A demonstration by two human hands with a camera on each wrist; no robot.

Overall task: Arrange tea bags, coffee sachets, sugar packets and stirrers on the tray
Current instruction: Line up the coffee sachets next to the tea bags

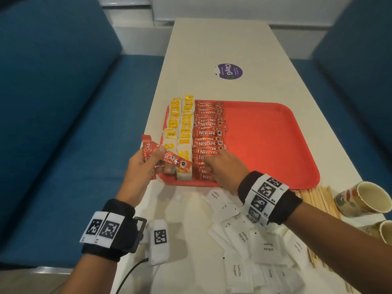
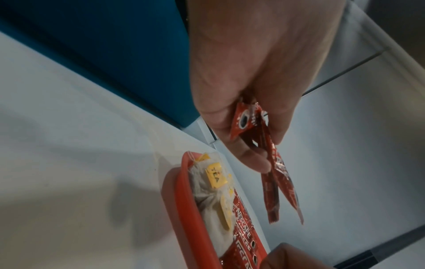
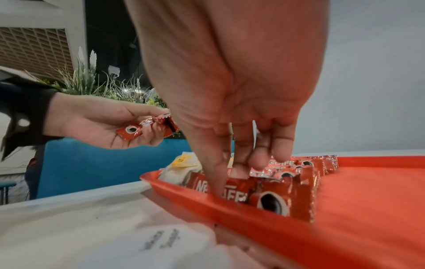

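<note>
A red tray (image 1: 265, 141) lies on the white table. Along its left side lie two columns of yellow-tagged tea bags (image 1: 180, 128) and a column of red coffee sachets (image 1: 209, 132). My left hand (image 1: 158, 159) hovers over the tray's near left corner and grips a few loose coffee sachets (image 1: 174, 160), which the left wrist view shows hanging from the fingers (image 2: 276, 182). My right hand (image 1: 212, 164) reaches down into the near end of the sachet column. There its thumb and fingers (image 3: 227, 182) pinch the front sachet (image 3: 271, 196) against the tray rim.
White sugar packets (image 1: 244, 236) lie scattered on the table in front of the tray. Wooden stirrers (image 1: 318, 198) and two paper cups (image 1: 360, 198) sit at the right. A purple sticker (image 1: 230, 71) is farther up the table. Blue benches (image 1: 63, 124) flank it.
</note>
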